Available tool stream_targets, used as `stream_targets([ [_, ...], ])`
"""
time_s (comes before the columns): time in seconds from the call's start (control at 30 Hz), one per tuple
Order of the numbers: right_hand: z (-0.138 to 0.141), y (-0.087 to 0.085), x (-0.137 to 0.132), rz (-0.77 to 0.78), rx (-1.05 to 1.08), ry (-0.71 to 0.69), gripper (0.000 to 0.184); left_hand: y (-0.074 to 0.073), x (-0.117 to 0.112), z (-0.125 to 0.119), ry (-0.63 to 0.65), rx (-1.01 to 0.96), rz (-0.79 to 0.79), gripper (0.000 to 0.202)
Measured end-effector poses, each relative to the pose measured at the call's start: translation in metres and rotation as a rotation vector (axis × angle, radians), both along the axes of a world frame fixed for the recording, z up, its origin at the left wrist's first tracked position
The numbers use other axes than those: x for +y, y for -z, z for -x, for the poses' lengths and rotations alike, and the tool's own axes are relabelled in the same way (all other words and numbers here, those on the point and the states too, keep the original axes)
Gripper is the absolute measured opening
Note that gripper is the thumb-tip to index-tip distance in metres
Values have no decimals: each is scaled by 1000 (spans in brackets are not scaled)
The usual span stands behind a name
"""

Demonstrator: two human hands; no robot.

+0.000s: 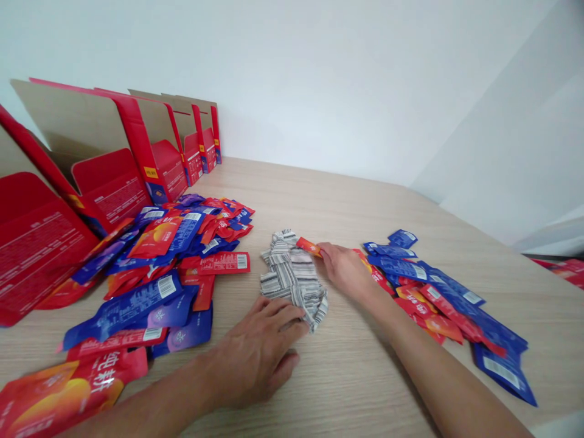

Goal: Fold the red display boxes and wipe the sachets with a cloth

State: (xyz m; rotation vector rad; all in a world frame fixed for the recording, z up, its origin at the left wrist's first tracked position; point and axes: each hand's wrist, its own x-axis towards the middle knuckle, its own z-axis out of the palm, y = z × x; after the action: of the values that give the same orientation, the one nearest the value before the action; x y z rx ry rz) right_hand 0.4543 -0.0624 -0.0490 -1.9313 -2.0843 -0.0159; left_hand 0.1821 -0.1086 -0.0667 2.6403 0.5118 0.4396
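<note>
A crumpled grey-and-white striped cloth (292, 274) lies in the middle of the wooden table (347, 201). My left hand (255, 356) rests flat beside its near edge, fingers spread and touching the cloth. My right hand (345, 269) sits at the cloth's right side, pinching a small red-orange sachet (309, 246) against the cloth's top. A big heap of red and blue sachets (155, 267) lies to the left. A second, smaller pile of red and blue sachets (438, 298) lies under and beyond my right forearm.
Several open red cardboard display boxes (137, 158) stand in a row along the table's left side toward the white wall. A few more red packets (566, 271) show at the far right edge. Bare wood stretches between the piles and the back wall.
</note>
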Motion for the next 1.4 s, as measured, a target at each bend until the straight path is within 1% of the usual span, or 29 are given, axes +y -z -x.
stream_targets([
  [0.07, -1, -2, 4, -78, 184, 48, 29, 0, 0, 0, 5, 1, 3, 43],
  [0.1, 0, -1, 7, -98, 317, 38, 27, 0, 1, -1, 6, -2, 4, 43],
  [0.17, 6, 2, 10, -85, 571, -28, 24, 0, 1, -1, 8, -11, 6, 42],
  [0.2, 10, 4, 12, -72, 644, -73, 23, 1, 1, -1, 7, -14, 5, 42],
  [0.23, 15, 7, 12, -76, 664, -116, 23, 2, 1, -1, 5, -17, 6, 41],
  [0.27, 20, 9, 12, -98, 636, -159, 21, 2, 1, -1, 4, -18, 7, 42],
  [0.33, 30, 13, 11, -148, 507, -268, 15, 2, 1, -1, 3, -17, 9, 42],
  [0.4, 36, 16, 10, -148, 393, -403, 13, 2, 0, -1, 5, -17, 10, 42],
  [0.43, 39, 17, 9, -144, 360, -457, 15, 1, 0, -2, 4, -15, 9, 42],
  [0.5, 42, 20, 9, -148, 316, -509, 26, 0, 0, -1, 1, -13, 9, 42],
  [0.57, 44, 24, 10, -169, 288, -519, 34, -1, 0, -1, -10, -13, 10, 44],
  [0.7, 45, 31, 15, -174, 286, -569, 32, 1, 0, -1, -5, -11, 15, 45],
  [0.8, 47, 33, 17, -150, 276, -563, 35, 3, 0, -2, -7, 1, 26, 47],
  [0.97, 48, 29, 18, -69, 204, -551, 38, 2, 0, -3, -10, 2, 28, 45],
  [1.1, 37, 28, 21, -50, 193, -574, 42, 1, -2, -1, -11, 9, 18, 41],
  [1.17, 30, 29, 20, -52, 196, -557, 43, 1, -2, 0, -12, 14, 15, 40],
  [1.27, 25, 30, 15, -79, 184, -511, 37, 2, -2, 0, -14, 15, 7, 40],
  [1.33, 28, 29, 10, -107, 172, -525, 37, 1, -2, 0, -12, 12, 7, 41],
  [1.4, 32, 28, 8, -127, 166, -570, 38, 1, -2, -1, -9, 11, 8, 41],
])
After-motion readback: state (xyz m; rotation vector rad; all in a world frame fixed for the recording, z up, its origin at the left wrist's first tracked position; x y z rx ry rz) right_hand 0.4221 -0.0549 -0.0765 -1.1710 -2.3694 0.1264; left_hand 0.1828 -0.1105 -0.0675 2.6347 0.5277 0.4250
